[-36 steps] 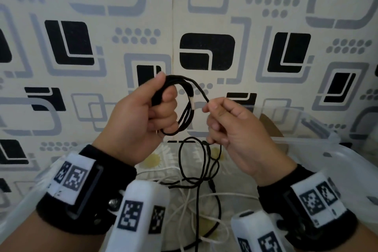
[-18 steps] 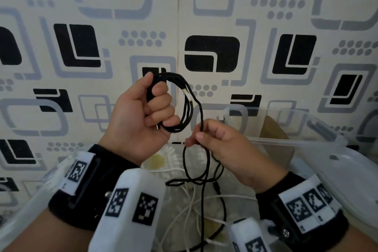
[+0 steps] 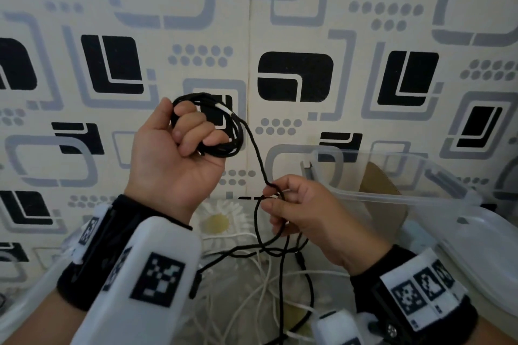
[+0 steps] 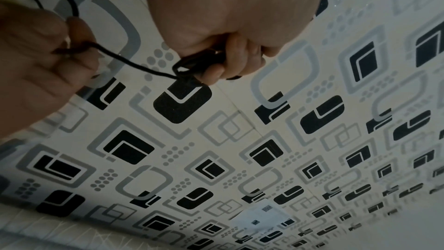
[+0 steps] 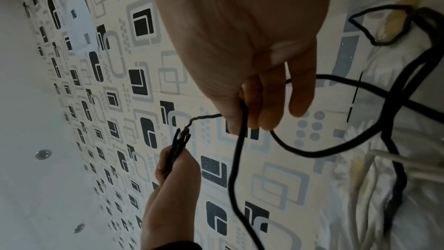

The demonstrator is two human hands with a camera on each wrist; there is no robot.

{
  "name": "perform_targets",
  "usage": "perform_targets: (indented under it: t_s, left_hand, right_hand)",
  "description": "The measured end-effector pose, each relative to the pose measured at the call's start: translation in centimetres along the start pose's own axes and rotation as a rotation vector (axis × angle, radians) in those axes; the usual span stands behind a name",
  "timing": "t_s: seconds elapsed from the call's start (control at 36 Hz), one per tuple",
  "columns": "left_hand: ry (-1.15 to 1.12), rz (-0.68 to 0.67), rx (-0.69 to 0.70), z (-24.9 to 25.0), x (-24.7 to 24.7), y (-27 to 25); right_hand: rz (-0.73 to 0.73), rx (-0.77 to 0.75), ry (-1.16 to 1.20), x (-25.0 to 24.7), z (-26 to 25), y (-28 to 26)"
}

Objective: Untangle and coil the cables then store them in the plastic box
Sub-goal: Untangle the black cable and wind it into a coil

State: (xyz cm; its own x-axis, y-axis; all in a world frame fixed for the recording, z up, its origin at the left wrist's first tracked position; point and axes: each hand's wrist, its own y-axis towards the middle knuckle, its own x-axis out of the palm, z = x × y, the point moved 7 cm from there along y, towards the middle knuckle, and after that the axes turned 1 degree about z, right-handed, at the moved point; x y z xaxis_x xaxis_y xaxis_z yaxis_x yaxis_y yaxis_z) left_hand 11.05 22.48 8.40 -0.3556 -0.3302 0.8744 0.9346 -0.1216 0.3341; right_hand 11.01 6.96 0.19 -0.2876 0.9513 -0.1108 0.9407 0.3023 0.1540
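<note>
My left hand [image 3: 182,148] is raised in front of the wall, its fingers curled round a small coil of black cable [image 3: 235,137], also in the left wrist view as the coil [image 4: 192,64]. From the coil a single black strand [image 3: 256,154] runs down to my right hand [image 3: 283,204], which pinches it between thumb and fingers [image 5: 252,113]. Below that hand the black cable [image 3: 283,274] hangs in loose loops onto a tangle of white cables [image 3: 252,294]. A clear plastic box [image 3: 437,196] stands at the right, behind the right hand.
The patterned wall [image 3: 294,78] is close behind both hands. A flowered cloth [image 3: 218,221] lies under the cables. Something brown [image 3: 375,182] shows through the box wall. A pale lid or tray edge [image 3: 476,255] sits at the far right.
My right hand has slid down the black strand, away from the coil, from level with the left hand to well below it. The left hand has risen slightly and kept its grip.
</note>
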Motion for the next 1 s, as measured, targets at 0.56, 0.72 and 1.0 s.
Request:
perform_targets:
  t_s: [0.56, 0.72, 1.0]
  left_hand:
    - [-0.003, 0.06, 0.215, 1.7, -1.9, 0.6]
    - [0.175, 0.072, 0.22, 1.1, -2.0, 0.8]
    - [0.586, -0.014, 0.14, -0.9, -1.5, 0.9]
  right_hand:
    - [-0.111, -0.031, -0.275, 0.9, 0.1, -0.6]
    - [-0.141, -0.156, -0.473, 1.2, -1.8, -1.4]
    - [-0.116, -0.314, -0.525, 1.0, -4.1, -2.1]
